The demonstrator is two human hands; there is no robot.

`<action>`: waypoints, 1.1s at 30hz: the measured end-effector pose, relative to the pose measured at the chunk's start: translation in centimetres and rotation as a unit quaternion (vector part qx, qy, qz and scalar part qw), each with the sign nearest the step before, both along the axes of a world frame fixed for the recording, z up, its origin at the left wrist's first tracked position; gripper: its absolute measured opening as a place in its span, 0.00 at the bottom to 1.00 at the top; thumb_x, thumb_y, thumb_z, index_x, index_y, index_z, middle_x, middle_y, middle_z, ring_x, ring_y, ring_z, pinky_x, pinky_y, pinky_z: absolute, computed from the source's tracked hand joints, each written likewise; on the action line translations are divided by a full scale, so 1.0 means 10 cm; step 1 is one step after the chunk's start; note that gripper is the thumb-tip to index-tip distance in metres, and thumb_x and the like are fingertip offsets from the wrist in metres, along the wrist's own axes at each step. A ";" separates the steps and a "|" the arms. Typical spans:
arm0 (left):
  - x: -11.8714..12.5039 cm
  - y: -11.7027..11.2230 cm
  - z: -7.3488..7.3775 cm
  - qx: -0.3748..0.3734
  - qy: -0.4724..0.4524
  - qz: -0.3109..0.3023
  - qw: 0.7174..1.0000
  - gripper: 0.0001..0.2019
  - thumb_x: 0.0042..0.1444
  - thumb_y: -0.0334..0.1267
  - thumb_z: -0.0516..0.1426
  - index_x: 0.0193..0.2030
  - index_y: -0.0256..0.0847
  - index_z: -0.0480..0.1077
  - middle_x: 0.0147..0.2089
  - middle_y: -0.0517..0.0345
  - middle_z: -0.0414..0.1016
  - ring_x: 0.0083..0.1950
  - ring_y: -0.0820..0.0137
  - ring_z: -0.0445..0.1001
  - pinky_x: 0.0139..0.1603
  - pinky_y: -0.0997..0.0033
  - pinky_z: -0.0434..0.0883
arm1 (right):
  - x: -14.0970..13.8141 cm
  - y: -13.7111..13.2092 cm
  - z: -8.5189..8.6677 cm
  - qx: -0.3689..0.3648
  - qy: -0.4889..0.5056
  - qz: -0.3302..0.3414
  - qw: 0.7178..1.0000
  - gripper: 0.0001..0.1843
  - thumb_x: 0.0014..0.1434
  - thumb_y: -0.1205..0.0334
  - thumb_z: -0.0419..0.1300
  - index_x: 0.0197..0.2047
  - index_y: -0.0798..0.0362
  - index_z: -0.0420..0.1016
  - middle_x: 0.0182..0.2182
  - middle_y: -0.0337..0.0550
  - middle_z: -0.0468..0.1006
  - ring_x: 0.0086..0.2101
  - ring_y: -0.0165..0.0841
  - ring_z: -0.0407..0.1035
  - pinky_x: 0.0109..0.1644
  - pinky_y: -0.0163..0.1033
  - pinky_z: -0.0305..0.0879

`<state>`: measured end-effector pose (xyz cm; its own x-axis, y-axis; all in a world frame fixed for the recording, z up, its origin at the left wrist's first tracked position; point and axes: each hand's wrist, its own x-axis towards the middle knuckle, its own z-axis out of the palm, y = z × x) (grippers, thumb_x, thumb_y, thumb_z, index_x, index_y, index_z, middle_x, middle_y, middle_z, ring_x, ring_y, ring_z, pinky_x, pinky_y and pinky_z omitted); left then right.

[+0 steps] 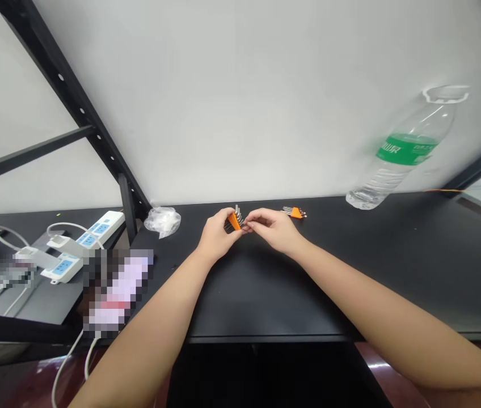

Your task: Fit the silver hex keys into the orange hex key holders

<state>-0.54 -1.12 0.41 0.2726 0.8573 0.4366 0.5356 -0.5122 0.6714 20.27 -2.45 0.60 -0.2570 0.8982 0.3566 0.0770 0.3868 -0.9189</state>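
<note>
**Hex key set (237,217) held in both hands**

Left hand (216,235) closed around the orange holder (233,221), upper centre of frame, above the black bench (266,294). Right hand (272,229) pinches the metal keys (241,224). Second orange set (294,212) lies just right.

Left hand (218,235), right hand (272,229), close together, pinching

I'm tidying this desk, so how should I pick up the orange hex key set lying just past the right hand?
Pinch the orange holder at its middle from above, bringing the right hand in from the near side. It seems to lie flat on the black desk, with metal keys sticking out at both ends, so the holder looks like the best part to grip.
</note>
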 end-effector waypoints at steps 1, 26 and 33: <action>0.00 0.00 0.00 0.003 0.001 -0.001 1.000 0.21 0.55 0.46 0.68 0.53 0.43 0.71 0.47 0.57 0.81 0.45 0.66 0.79 0.48 0.66 0.75 | 0.00 0.00 0.00 0.001 0.001 -0.002 1.000 0.08 0.63 0.55 0.64 0.43 0.48 0.81 0.40 0.44 0.83 0.42 0.40 0.79 0.56 0.52 0.75; -0.01 0.01 -0.01 0.014 0.016 0.004 1.000 0.20 0.55 0.43 0.68 0.53 0.44 0.72 0.48 0.57 0.81 0.46 0.66 0.79 0.48 0.67 0.75 | -0.05 -0.01 -0.09 0.018 -0.018 -0.041 0.999 0.08 0.64 0.55 0.64 0.43 0.47 0.82 0.40 0.43 0.84 0.43 0.41 0.79 0.57 0.51 0.75; 0.00 0.00 0.00 0.012 0.008 0.006 1.000 0.21 0.54 0.44 0.68 0.52 0.43 0.72 0.47 0.57 0.81 0.45 0.67 0.79 0.48 0.67 0.74 | -0.05 0.01 -0.10 -0.003 0.006 -0.038 0.999 0.08 0.63 0.55 0.64 0.43 0.48 0.81 0.39 0.43 0.84 0.41 0.41 0.80 0.55 0.51 0.76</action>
<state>-0.50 -1.13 0.36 0.2691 0.8504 0.4521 0.5525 -0.5208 0.6508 19.76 -2.35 -0.38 -0.1834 0.9172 0.3536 0.0944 0.3745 -0.9224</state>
